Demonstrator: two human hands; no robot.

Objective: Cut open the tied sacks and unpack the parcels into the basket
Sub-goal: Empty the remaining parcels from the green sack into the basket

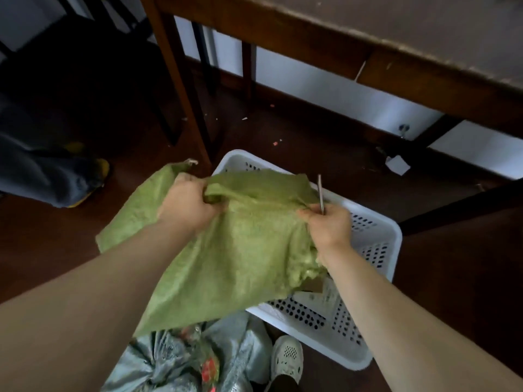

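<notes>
A green woven sack (pixel 226 250) hangs over a white perforated basket (pixel 376 230) on the floor. My left hand (pixel 186 205) grips a bunched fold at the sack's upper left. My right hand (pixel 328 224) grips the sack's right edge and also holds closed scissors (pixel 320 193), blades pointing up. A pale parcel (pixel 325 298) lies in the basket, partly hidden under the sack. Near my feet lies a grey sack (pixel 184 360), gathered at the top.
A wooden table (pixel 396 38) stands ahead, one leg (pixel 184 89) just behind the basket. A second person's leg and shoe (pixel 56 176) is at left. My white shoe (pixel 285 357) is beside the basket. Paper scraps (pixel 397 164) lie on the dark floor.
</notes>
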